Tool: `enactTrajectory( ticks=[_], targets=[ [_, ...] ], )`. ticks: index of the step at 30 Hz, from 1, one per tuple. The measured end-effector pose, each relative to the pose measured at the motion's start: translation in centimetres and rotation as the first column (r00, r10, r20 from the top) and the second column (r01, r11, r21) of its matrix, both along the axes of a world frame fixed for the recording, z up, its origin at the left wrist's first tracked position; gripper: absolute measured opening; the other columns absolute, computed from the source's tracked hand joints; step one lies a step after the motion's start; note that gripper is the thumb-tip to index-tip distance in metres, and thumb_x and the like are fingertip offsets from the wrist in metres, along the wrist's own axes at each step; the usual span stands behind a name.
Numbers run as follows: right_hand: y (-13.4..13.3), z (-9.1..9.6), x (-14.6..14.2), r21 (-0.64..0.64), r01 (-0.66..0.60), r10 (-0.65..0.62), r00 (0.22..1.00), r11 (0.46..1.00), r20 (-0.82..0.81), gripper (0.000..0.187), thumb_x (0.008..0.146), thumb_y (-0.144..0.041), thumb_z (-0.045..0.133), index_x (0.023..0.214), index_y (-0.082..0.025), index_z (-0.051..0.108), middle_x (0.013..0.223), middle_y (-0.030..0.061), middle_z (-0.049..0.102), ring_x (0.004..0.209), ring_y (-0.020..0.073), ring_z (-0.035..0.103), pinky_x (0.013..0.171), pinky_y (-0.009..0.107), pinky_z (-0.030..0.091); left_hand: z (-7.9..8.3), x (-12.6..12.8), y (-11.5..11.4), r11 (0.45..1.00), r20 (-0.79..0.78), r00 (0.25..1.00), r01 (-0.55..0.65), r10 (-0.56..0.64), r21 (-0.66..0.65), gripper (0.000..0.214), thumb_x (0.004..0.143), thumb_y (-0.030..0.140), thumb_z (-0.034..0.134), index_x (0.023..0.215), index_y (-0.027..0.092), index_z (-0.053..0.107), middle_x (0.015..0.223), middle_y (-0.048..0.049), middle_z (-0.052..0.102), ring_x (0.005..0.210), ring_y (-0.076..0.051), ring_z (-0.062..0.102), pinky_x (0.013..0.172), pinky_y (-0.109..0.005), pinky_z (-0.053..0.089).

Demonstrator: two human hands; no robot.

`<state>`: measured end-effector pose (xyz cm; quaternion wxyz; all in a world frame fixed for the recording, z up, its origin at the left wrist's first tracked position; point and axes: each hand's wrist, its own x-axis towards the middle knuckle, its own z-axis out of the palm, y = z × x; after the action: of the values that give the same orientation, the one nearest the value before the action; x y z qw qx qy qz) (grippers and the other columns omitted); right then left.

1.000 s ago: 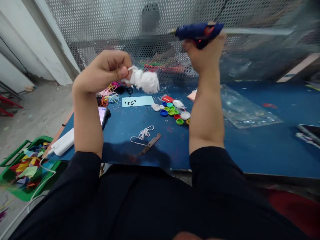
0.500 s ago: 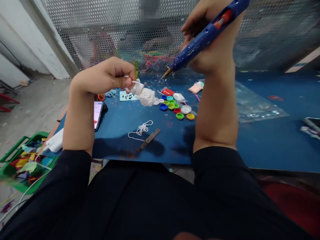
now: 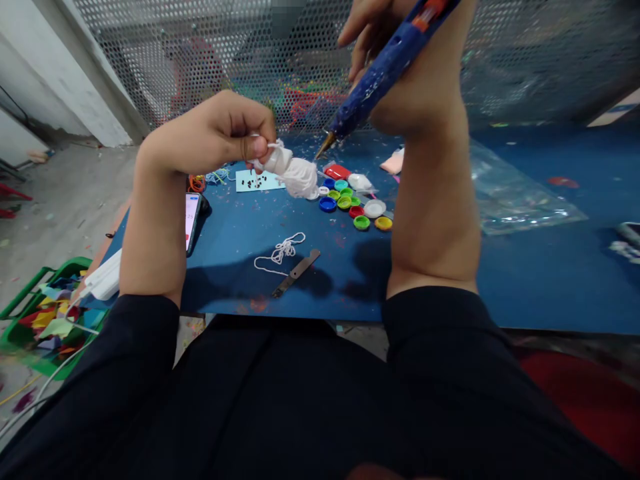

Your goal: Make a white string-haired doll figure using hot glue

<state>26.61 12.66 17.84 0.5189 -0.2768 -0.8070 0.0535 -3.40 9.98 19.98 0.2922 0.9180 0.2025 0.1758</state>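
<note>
Between thumb and fingers, my left hand point(image 3: 230, 137) pinches one end of a white yarn bundle point(image 3: 299, 176), which points to the right above the blue table. My right hand point(image 3: 400, 73) is closed around a blue hot glue gun point(image 3: 375, 87), slanted down to the left. Its brass-coloured nozzle point(image 3: 326, 144) comes close to the far end of the yarn; whether they touch I cannot tell. Below, a loose white string point(image 3: 283, 251) lies beside a flat metal blade point(image 3: 297, 273) on the table.
Several coloured bottle caps point(image 3: 345, 202) cluster behind, near red and white packets point(image 3: 338, 172). A light blue card with black bits point(image 3: 250, 181) and a phone point(image 3: 192, 220) lie left. Clear plastic point(image 3: 525, 200) covers part of the right side. A green basket point(image 3: 55, 363) stands on the floor.
The glue gun's nozzle has come nearer to the yarn's far end. Both hands sit slightly higher in view, and the yarn bundle has shifted a little up and right.
</note>
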Motion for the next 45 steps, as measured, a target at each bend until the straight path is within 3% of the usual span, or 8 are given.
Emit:
enactTrajectory(
  ticks=[2, 4, 15, 22, 30, 35, 40, 45],
  targets=[
    [0.0, -0.1, -0.1, 0.211, -0.134, 0.134, 0.991, 0.968, 0.012, 0.03, 0.092, -0.042, 0.082, 0.098, -0.013, 0.075, 0.091, 0.0016, 0.055, 0.078, 0.0083, 0.055, 0.074, 0.031, 0.052, 0.0, 0.0, 0.0, 1.0, 0.002, 1.0, -0.005, 0.005, -0.001, 0.056, 0.097, 0.071, 0.072, 0.091, 0.015, 0.072, 0.084, -0.003, 0.069, 0.078, -0.01, 0.06, 0.073, -0.029, 0.044],
    [0.0, -0.1, -0.3, 0.287, -0.187, 0.181, 0.982, 0.939, 0.048, 0.027, 0.099, -0.04, 0.075, 0.1, -0.013, 0.075, 0.09, 0.0008, 0.054, 0.074, 0.0054, 0.052, 0.07, 0.028, 0.047, 0.0, 0.0, 0.0, 1.0, 0.006, 1.0, 0.001, -0.001, 0.001, 0.058, 0.096, 0.072, 0.072, 0.091, 0.014, 0.071, 0.084, -0.0029, 0.069, 0.078, -0.009, 0.06, 0.072, -0.028, 0.044],
    [-1.2, 0.1, -0.3, 0.294, -0.108, 0.083, 0.992, 0.95, 0.097, 0.019, 0.105, -0.031, 0.058, 0.095, -0.019, 0.069, 0.088, -0.0008, 0.053, 0.082, 0.0073, 0.055, 0.076, 0.031, 0.046, 0.1, 0.0, -0.1, 1.0, 0.004, 1.0, 0.015, -0.015, 0.009, 0.058, 0.097, 0.071, 0.071, 0.089, 0.014, 0.07, 0.082, -0.0018, 0.067, 0.077, -0.007, 0.057, 0.07, -0.026, 0.042],
    [-1.4, 0.1, -0.2, 0.266, 0.089, -0.127, 0.983, 0.96, 0.13, 0.044, 0.106, -0.06, 0.049, 0.093, -0.022, 0.068, 0.097, 0.0, 0.062, 0.09, 0.0128, 0.067, 0.082, 0.036, 0.054, 0.1, 0.1, -0.2, 1.0, 0.004, 1.0, 0.001, -0.001, 0.013, 0.062, 0.094, 0.075, 0.071, 0.088, 0.014, 0.07, 0.083, -0.0015, 0.068, 0.078, -0.008, 0.059, 0.072, -0.028, 0.044],
    [-1.8, 0.3, -0.7, 0.253, -0.043, 0.019, 0.995, 0.967, 0.095, 0.027, 0.106, -0.04, 0.06, 0.089, -0.02, 0.067, 0.092, 0.0005, 0.063, 0.086, 0.0108, 0.061, 0.079, 0.033, 0.052, 0.2, 0.1, -0.2, 1.0, -0.007, 1.0, -0.02, 0.02, -0.017, 0.046, 0.096, 0.061, 0.074, 0.088, 0.016, 0.071, 0.083, -0.0026, 0.069, 0.078, -0.011, 0.06, 0.073, -0.033, 0.043],
    [-2.0, 0.4, -0.9, 0.263, 0.047, -0.081, 0.989, 0.964, 0.12, 0.045, 0.109, -0.057, 0.052, 0.086, -0.021, 0.066, 0.092, 0.0012, 0.064, 0.088, 0.0123, 0.065, 0.083, 0.036, 0.054, 0.3, 0.0, -0.2, 1.0, -0.016, 1.0, -0.012, 0.012, -0.02, 0.039, 0.099, 0.054, 0.072, 0.089, 0.016, 0.071, 0.084, -0.0006, 0.068, 0.08, -0.008, 0.059, 0.074, -0.032, 0.042],
    [-1.8, 0.2, -0.7, 0.298, 0.001, -0.035, 0.993, 0.954, 0.109, 0.041, 0.107, -0.057, 0.055, 0.09, -0.021, 0.067, 0.092, 0.003, 0.062, 0.088, 0.0148, 0.064, 0.079, 0.037, 0.055, 0.3, 0.0, -0.2, 1.0, -0.012, 1.0, -0.008, 0.008, -0.008, 0.033, 0.099, 0.047, 0.072, 0.089, 0.016, 0.071, 0.083, 0.0001, 0.067, 0.079, -0.007, 0.057, 0.072, -0.031, 0.041],
    [-3.2, 0.7, -0.7, 0.257, 0.172, -0.209, 0.97, 0.951, 0.123, 0.038, 0.104, -0.057, 0.054, 0.098, -0.024, 0.071, 0.103, 0.004, 0.064, 0.099, 0.0207, 0.07, 0.088, 0.044, 0.061, 0.2, -0.2, -0.1, 0.999, -0.014, 0.999, -0.034, 0.034, -0.003, 0.029, 0.098, 0.043, 0.07, 0.089, 0.015, 0.071, 0.084, -0.0001, 0.067, 0.079, -0.008, 0.058, 0.073, -0.03, 0.041]
  ],
)
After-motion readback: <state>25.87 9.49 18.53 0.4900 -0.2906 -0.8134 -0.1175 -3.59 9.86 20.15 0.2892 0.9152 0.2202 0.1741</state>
